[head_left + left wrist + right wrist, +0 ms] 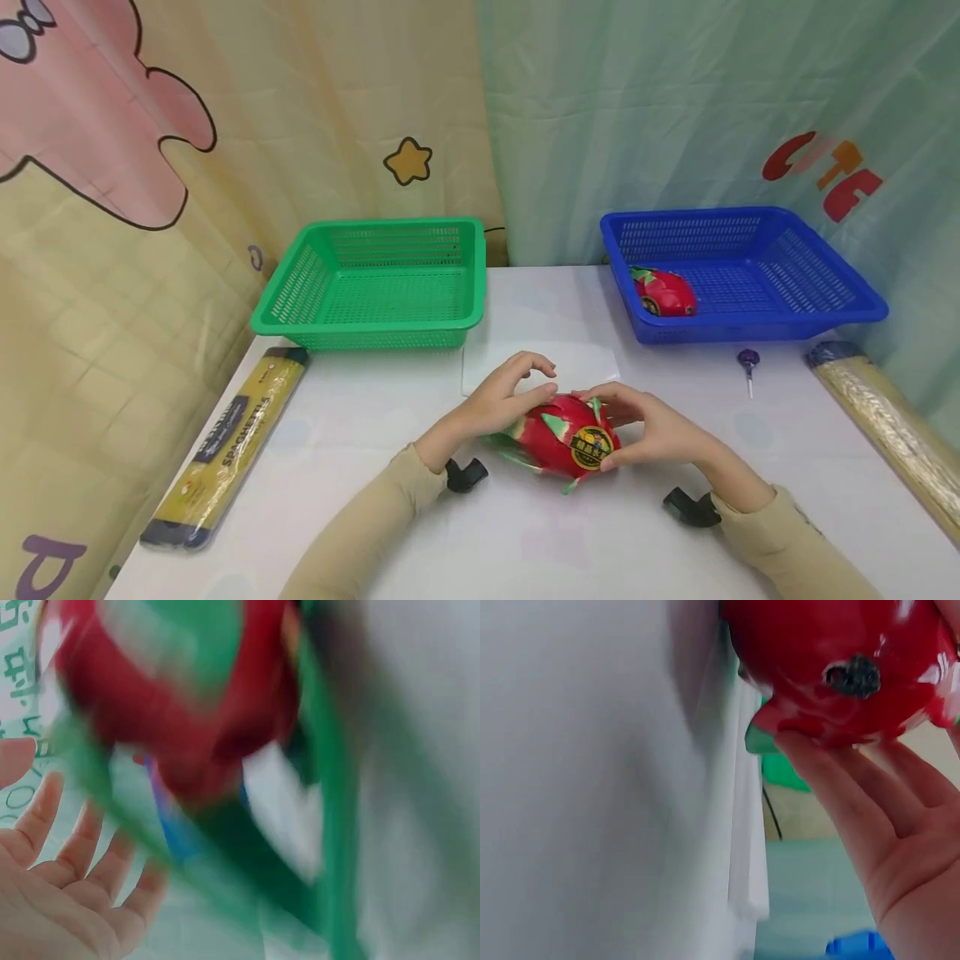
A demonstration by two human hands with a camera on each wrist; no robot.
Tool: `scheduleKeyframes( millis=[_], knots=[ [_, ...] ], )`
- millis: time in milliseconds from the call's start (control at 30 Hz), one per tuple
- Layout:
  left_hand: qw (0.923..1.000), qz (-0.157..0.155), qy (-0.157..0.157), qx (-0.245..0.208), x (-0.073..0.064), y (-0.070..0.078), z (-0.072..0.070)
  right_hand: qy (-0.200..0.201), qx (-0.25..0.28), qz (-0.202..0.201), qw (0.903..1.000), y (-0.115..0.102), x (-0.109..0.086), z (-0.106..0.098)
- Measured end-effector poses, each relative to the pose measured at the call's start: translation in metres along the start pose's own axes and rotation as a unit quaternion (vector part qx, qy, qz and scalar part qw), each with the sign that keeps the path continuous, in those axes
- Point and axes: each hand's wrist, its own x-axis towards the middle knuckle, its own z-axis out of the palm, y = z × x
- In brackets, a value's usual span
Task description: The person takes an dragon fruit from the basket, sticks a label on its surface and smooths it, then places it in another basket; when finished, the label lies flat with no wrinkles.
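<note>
A red dragon fruit (551, 442) with green-tipped scales and a round black-and-gold sticker is over the middle of the white table. My right hand (660, 429) holds its right end, thumb by the sticker and fingers on the far side; the right wrist view shows several fingers against the glossy skin of the dragon fruit (817, 645). Over its upper left side is my left hand (498, 402), fingers loosely bent. In the left wrist view the left hand (75, 892) is spread beside the blurred fruit; whether its thumb touches the skin I cannot tell.
A green basket (371, 327) stands at the back left. The blue basket (757, 327) at the back right holds another dragon fruit (670, 293). Spaghetti packs (232, 442) lie left, a similar pack (885, 417) right. A purple lollipop (748, 360) and white board (540, 367) also lie there.
</note>
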Motion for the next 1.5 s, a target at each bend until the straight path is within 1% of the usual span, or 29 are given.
scheduleKeyframes(
  millis=[100,167,267,333,400,500,533,633,667,733,767,833,867,900,967,1067,1133,1233,1300,1367,1433,1500],
  knots=[
    [0.9999,0.006,0.014,0.004,0.011,0.003,-0.007,0.015,0.013,0.003,0.9998,0.003,-0.019,-0.015],
    [0.9997,0.006,0.024,-0.003,0.019,0.004,-0.012,0.023,0.026,-0.008,0.9994,0.005,-0.031,-0.028],
    [0.9993,-0.002,0.034,-0.017,0.032,0.005,-0.016,0.032,0.054,-0.045,0.997,0.006,-0.045,-0.051],
    [0.9988,-0.01,0.038,-0.031,0.041,0.005,-0.017,0.042,0.091,-0.076,0.9921,0.006,-0.054,-0.067],
    [0.9979,-0.023,0.044,-0.042,0.051,0.005,-0.016,0.056,0.14,-0.098,0.9836,0.007,-0.061,-0.083],
    [0.9959,-0.044,0.057,-0.054,0.065,0.001,-0.011,0.102,0.207,-0.129,0.9645,0.006,-0.069,-0.106],
    [0.9954,-0.05,0.059,-0.056,0.07,0.0,-0.007,0.124,0.219,-0.135,0.9583,0.004,-0.071,-0.113],
    [0.9946,-0.061,0.057,-0.06,0.086,-0.002,0.008,0.219,0.227,-0.127,0.9405,-0.002,-0.075,-0.13],
    [0.9943,-0.063,0.055,-0.066,0.091,-0.002,0.014,0.251,0.231,-0.117,0.9326,-0.003,-0.075,-0.135],
    [0.993,-0.065,0.05,-0.084,0.101,-0.003,0.026,0.319,0.234,-0.08,0.915,-0.007,-0.073,-0.144],
    [0.9919,-0.067,0.05,-0.096,0.105,-0.002,0.032,0.347,0.239,-0.059,0.9051,-0.008,-0.071,-0.147],
    [0.9887,-0.071,0.056,-0.12,0.114,-0.002,0.043,0.389,0.247,-0.017,0.8875,-0.008,-0.067,-0.155],
    [0.987,-0.074,0.062,-0.129,0.118,-0.002,0.048,0.406,0.245,0.005,0.8805,-0.007,-0.064,-0.158],
    [0.9855,-0.077,0.067,-0.135,0.121,-0.002,0.053,0.419,0.238,0.028,0.8759,-0.006,-0.062,-0.162],
    [0.9835,-0.088,0.079,-0.137,0.127,-0.001,0.062,0.434,0.221,0.07,0.8705,-0.002,-0.058,-0.169],
    [0.9819,-0.102,0.095,-0.128,0.134,0.0,0.072,0.446,0.177,0.127,0.8682,0.005,-0.053,-0.178],
    [0.9805,-0.112,0.108,-0.12,0.137,0.0,0.078,0.446,0.138,0.161,0.8692,0.01,-0.05,-0.185],
    [0.9758,-0.121,0.138,-0.118,0.141,-0.001,0.084,0.436,0.046,0.214,0.8729,0.018,-0.044,-0.194],
    [0.972,-0.125,0.159,-0.119,0.143,-0.001,0.086,0.423,-0.01,0.246,0.8722,0.023,-0.039,-0.199],
    [0.9689,-0.126,0.173,-0.124,0.144,0.0,0.088,0.406,-0.056,0.271,0.8712,0.029,-0.036,-0.203],
    [0.9678,-0.125,0.178,-0.127,0.144,0.001,0.089,0.382,-0.082,0.284,0.8754,0.034,-0.034,-0.206],
    [0.9677,-0.126,0.177,-0.128,0.145,0.002,0.089,0.351,-0.113,0.29,0.8831,0.04,-0.034,-0.208]
  ],
)
